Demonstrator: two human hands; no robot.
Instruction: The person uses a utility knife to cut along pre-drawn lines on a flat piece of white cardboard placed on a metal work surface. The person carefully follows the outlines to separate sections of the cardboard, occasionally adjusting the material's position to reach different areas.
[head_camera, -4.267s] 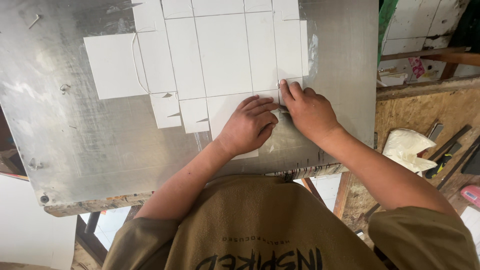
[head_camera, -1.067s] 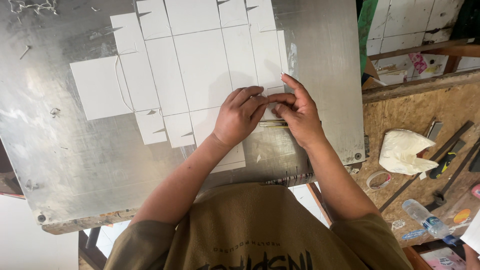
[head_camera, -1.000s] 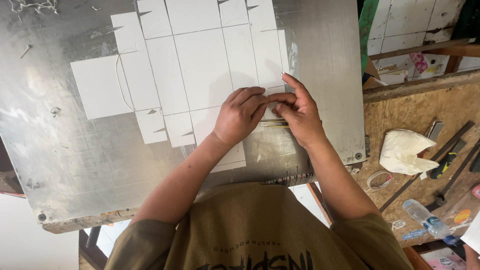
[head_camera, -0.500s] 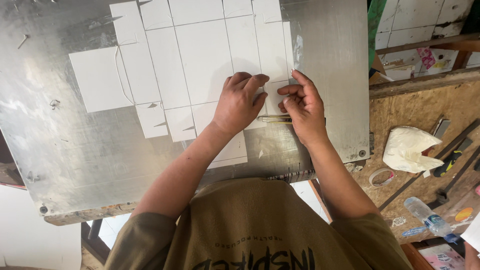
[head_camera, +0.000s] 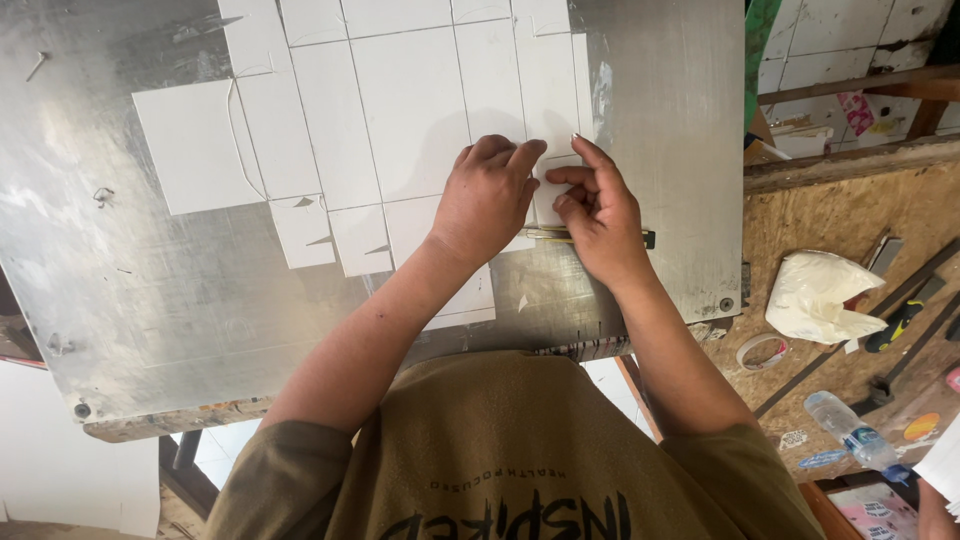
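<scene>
- White scored card sheet (head_camera: 400, 110) lies flat on the scratched metal table (head_camera: 150, 290), its top edge cut off by the frame.
- Left hand (head_camera: 485, 200) presses down on the sheet's lower flaps, fingers curled, gripping nothing.
- Right hand (head_camera: 600, 215) pinches a small flap at the sheet's right edge; the fingertips hide the flap's shape.
- Slim knife-like tool (head_camera: 590, 237) lies under the right hand, mostly covered, hard to identify.
- Crumpled plastic bag (head_camera: 815, 297) sits on the wooden bench (head_camera: 820, 215) alongside.
</scene>
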